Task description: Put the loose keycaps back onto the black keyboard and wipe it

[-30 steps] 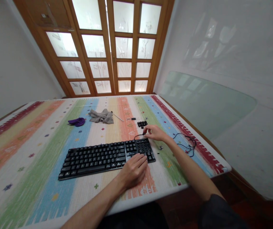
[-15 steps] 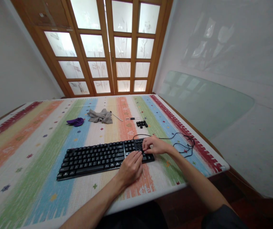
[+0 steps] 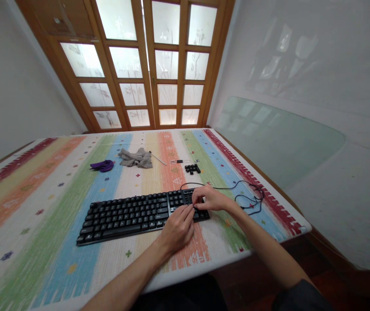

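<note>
A black keyboard (image 3: 126, 216) lies slightly angled on the patterned tablecloth, and both hands are over its number-pad end. My left hand (image 3: 178, 225) rests on the keys with its fingers drawn together. Its fingertips meet those of my right hand (image 3: 210, 198), which is curled in a pinch above the right edge. Whatever sits between the fingertips is too small and too hidden to name. Part of the number pad is covered by the hands. Beyond the keyboard, several loose black keycaps (image 3: 191, 168) are grouped on the cloth.
Behind the keyboard lie a crumpled grey cloth (image 3: 135, 158), a purple item (image 3: 102, 166), a thin rod (image 3: 158, 158) and a small dark-handled tool (image 3: 179, 161). The black cable (image 3: 252, 198) loops at the right. A wall (image 3: 333, 207) borders the table's right side.
My hands have come slightly closer, so their fingertips now meet over the number pad. The keyboard and the other things have stayed where they were.
</note>
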`<state>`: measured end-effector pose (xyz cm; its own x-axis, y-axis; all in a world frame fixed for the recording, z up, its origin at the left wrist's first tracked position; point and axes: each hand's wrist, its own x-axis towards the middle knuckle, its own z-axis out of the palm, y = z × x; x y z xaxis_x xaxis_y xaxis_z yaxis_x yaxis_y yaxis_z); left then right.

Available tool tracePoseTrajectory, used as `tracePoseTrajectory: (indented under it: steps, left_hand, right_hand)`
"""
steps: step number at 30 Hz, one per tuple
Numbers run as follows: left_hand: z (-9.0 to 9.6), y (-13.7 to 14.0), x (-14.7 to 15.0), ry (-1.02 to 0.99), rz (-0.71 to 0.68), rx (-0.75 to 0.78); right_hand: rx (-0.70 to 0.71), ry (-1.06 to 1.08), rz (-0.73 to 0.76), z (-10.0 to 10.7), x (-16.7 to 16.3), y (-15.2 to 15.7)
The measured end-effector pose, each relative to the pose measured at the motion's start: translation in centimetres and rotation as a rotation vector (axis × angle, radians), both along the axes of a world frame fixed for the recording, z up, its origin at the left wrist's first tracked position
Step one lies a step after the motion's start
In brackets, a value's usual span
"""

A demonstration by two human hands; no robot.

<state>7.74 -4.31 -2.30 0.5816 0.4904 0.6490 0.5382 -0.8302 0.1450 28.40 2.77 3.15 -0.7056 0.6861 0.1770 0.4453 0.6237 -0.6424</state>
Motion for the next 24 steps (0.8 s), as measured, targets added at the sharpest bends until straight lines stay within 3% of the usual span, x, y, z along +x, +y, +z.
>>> tracePoseTrajectory:
  steps: [18, 24]
  left_hand:
    - [-0.45, 0.18, 0.16, 0.036, -0.004, 0.003]
    - [-0.09, 0.05, 0.17, 0.071, 0.014, -0.024]
  right_hand:
    - [0.061, -0.025, -0.017, -0.33, 0.13, -0.22]
    - [0.167, -0.193, -0.009, 0.48, -0.71, -0.88]
